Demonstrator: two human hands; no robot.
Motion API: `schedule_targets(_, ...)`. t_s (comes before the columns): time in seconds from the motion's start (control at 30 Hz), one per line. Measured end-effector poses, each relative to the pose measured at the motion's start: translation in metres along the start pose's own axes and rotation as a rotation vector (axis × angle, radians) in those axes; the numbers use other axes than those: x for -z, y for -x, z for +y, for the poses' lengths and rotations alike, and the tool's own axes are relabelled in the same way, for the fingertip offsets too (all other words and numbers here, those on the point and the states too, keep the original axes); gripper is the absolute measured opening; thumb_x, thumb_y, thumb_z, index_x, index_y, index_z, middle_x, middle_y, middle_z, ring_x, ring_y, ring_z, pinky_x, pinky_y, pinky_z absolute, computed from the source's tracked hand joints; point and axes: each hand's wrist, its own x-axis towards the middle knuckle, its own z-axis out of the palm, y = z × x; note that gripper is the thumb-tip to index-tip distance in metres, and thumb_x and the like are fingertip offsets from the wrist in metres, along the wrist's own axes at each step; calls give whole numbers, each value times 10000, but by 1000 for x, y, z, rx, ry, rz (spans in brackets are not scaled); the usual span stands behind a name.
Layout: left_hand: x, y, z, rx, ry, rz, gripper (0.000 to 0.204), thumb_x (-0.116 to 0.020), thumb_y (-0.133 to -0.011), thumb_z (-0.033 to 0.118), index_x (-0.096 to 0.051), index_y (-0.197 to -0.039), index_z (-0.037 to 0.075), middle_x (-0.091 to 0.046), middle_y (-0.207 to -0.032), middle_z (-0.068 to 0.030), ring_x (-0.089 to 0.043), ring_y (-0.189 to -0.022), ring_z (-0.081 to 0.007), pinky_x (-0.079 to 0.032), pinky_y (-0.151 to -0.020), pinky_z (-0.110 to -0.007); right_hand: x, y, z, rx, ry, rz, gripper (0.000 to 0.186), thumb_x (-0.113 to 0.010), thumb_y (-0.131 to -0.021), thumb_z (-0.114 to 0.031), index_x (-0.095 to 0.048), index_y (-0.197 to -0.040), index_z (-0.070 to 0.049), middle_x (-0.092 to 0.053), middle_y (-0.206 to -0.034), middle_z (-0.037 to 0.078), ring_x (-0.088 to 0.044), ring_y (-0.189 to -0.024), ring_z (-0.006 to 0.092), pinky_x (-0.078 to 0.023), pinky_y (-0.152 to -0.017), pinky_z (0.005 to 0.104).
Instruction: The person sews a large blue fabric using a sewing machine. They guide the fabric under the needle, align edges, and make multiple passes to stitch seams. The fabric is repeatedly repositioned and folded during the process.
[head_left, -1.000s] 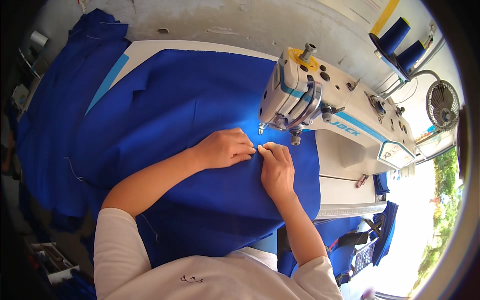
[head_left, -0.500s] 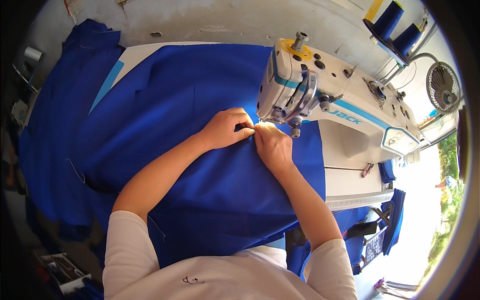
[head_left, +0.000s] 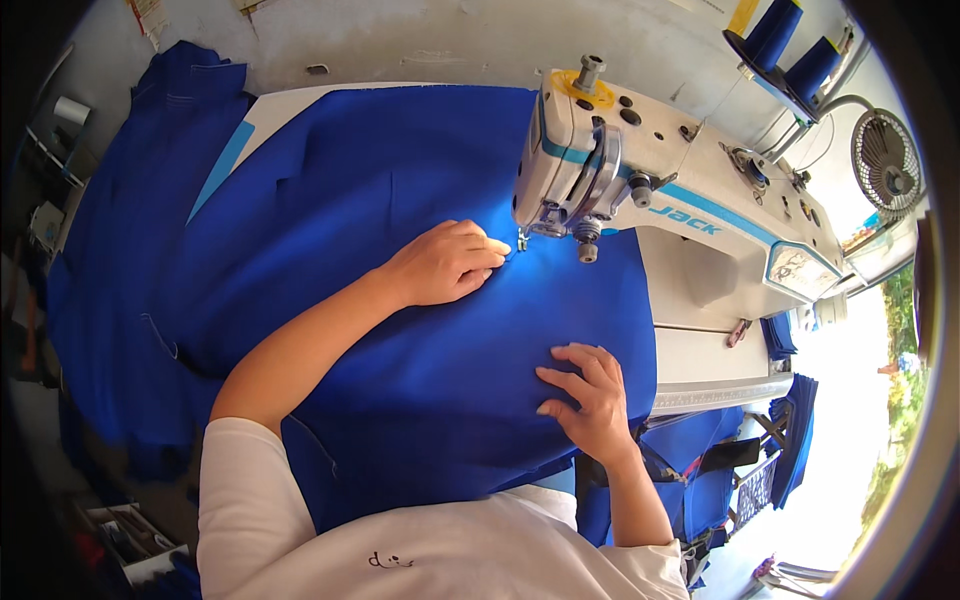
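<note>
A broad sheet of blue fabric (head_left: 330, 230) covers the sewing table and passes under the white sewing machine (head_left: 640, 165). My left hand (head_left: 450, 262) is closed at the fabric just left of the lit presser foot (head_left: 522, 240); its fingers are curled, with the fingertips pinched together on the cloth. Nearer to me and to the right, my right hand (head_left: 593, 405) is open with fingers spread and bent, over the fabric's right part. Nothing shows in it.
Two blue thread cones (head_left: 775, 35) stand at the upper right, near a small fan (head_left: 886, 165). A small pinkish tool (head_left: 738, 333) lies on the pale table (head_left: 695, 360). Folded blue pieces (head_left: 792, 445) hang at the right. More blue cloth (head_left: 130, 290) drapes off the left side.
My right hand has let go beside the presser foot and moved back toward me and rightward, its fingers opening. The left hand has stayed near the foot.
</note>
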Motion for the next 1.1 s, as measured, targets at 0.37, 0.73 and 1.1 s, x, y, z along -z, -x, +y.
schedule_targets(0.37,-42,-8,81,412,-203,133,382,-719,-787,195,-576,-1094,17,-599,-1265,-143,-551,-1099,-313,-468,-919,-412,44,-85,46,182,225,-159,209,-746,-664,-47,-655,-852,-46,-622,-876,98,-589,-902,309,-470,-861,409)
schedule_targets(0.73,-13,-20,-4,173,114,-28,234,-541,-862,-1,-713,-1011,56,-709,-1069,-86,-628,-1002,-284,-487,-906,-379,2,10,-5,443,120,-383,470,-707,-712,-79,-658,-1179,-99,-593,-1025,67,-581,-927,238,-424,-1005,404)
schedule_targets(1.1,-16,-13,35,168,-130,-89,367,-647,-813,131,-635,-1172,55,-617,-1214,-97,-563,-1074,-268,-479,-915,-390,72,-62,123,101,340,-279,157,-646,-708,12,-663,-804,-112,-616,-782,87,-610,-834,295,-504,-754,378)
